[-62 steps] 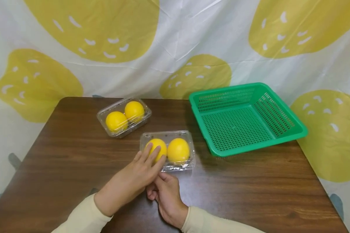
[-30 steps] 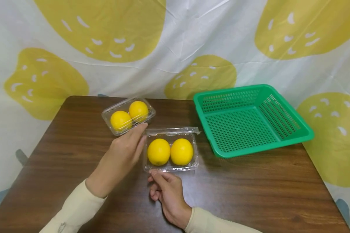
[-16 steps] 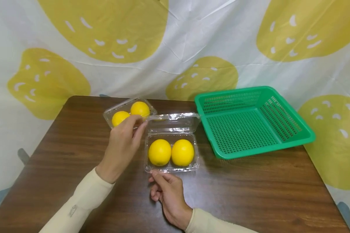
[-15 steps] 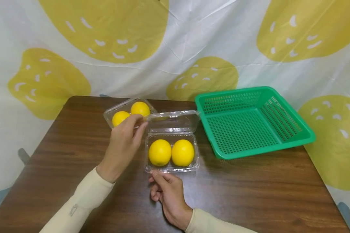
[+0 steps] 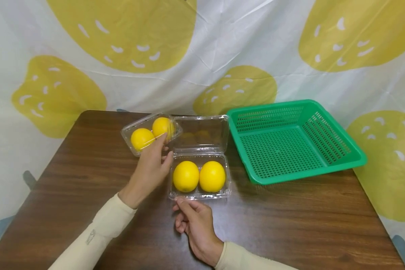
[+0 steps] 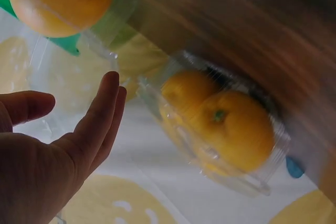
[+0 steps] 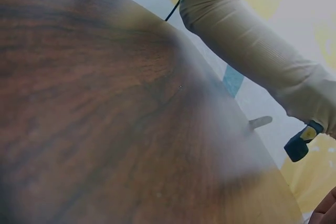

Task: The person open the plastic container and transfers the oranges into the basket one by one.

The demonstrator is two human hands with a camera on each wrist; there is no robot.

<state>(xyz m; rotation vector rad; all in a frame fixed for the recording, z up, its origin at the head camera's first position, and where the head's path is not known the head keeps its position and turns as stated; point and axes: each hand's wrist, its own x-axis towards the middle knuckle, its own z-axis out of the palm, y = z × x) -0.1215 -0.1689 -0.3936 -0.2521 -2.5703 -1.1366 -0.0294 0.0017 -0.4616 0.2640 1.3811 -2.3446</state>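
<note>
The nearer clear plastic clamshell [image 5: 227,182] lies unlatched on the table, two oranges [image 5: 186,176] side by side in its tray. Its lid [image 5: 206,131] stands raised behind them. My left hand [image 5: 150,168] hovers left of this lid, thumb and fingers apart with nothing between them; in the left wrist view its fingers look nearly straight. With thumb and curled fingers, my right hand [image 5: 199,228] pinches the tray's front left edge. A second clear clamshell [image 5: 128,141], closed over two more oranges [image 6: 231,129], sits behind the left hand, which partly covers its near edge.
A green slotted plastic basket [image 5: 280,150] stands at the back right, close beside the raised lid. The brown wooden table [image 5: 290,221] ends at a white cloth [image 5: 138,93] with big yellow printed shapes. In the right wrist view the tabletop and a sleeved arm [image 7: 252,45] show.
The nearer clamshell's lid has swung from closed, up and back. My left hand has left the lid's front, moved with the lid's left corner, then let go. The right hand keeps its hold.
</note>
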